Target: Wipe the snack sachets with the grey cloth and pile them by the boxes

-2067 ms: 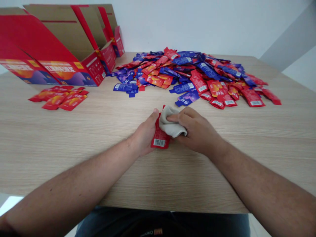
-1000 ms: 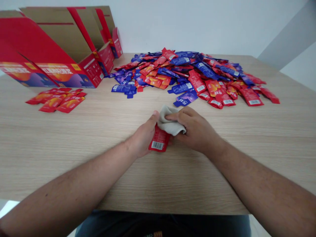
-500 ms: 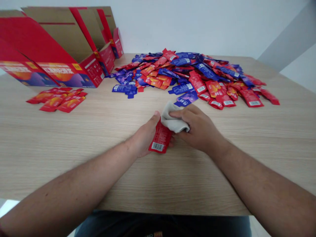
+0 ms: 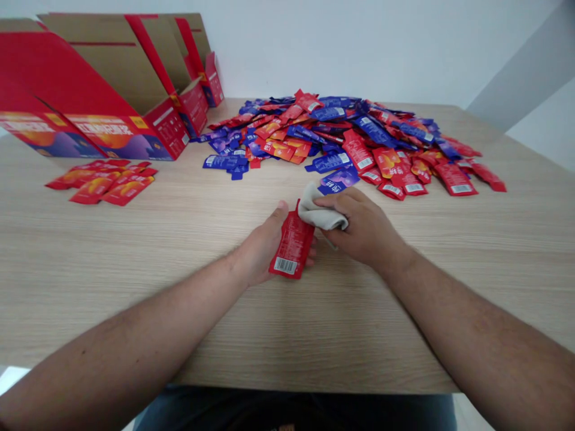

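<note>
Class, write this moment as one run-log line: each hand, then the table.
left hand: holds red sachet | right hand: grips cloth at sachet's top | table: mixed pile, red cluster, open boxes

wood table: pale, with thin lines (image 4: 287,341), under the fingers (image 4: 330,202) | wall: plain white (image 4: 381,48), past the fingers | grey slanted band (image 4: 525,66): far right of the fingers | light: soft, dim shadow below the fingers

Looked like an indoor workspace, whether office or workshop unclear; featured a wood-grain table (image 4: 359,335) set near a plain pale wall (image 4: 336,48), and held open red cartons (image 4: 121,129) and a broad heap of red and blue sachets (image 4: 359,129).
</note>
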`<state>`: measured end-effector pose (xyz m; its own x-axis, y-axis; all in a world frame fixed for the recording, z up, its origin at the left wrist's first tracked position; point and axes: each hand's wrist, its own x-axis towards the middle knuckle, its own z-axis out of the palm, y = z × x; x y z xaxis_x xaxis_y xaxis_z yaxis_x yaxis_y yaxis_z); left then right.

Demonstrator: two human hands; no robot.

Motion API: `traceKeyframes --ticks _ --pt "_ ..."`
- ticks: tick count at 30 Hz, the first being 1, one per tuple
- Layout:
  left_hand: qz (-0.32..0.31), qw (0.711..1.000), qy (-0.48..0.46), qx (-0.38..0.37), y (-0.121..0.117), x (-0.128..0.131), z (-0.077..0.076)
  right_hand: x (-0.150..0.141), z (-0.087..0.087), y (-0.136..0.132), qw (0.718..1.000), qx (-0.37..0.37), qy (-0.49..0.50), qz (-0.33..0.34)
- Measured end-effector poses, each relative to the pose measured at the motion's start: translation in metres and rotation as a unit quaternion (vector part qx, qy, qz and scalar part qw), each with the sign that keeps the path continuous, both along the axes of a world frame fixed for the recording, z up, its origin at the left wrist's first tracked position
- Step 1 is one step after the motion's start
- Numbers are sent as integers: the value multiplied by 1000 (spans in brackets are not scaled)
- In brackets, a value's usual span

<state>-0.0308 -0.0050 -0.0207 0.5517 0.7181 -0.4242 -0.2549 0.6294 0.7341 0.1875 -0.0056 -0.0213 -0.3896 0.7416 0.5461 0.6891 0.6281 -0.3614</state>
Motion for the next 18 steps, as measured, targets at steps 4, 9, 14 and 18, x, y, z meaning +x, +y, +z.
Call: traceKeyframes --ticks 4,9,14,18 --pt "1 1000 8 0 0 0 1 1 1 0 1000 3 -8 16" --pt "2 1000 17 -6 0 1 4 2 0 2 1000 2 -5 9" --pt "7 1000 24 -4 -1 2 4 2 -1 1 1000 8 -8 18" --pt "5 1000 21 -4 -1 2 4 3 0 2 1000 2 -7 2"
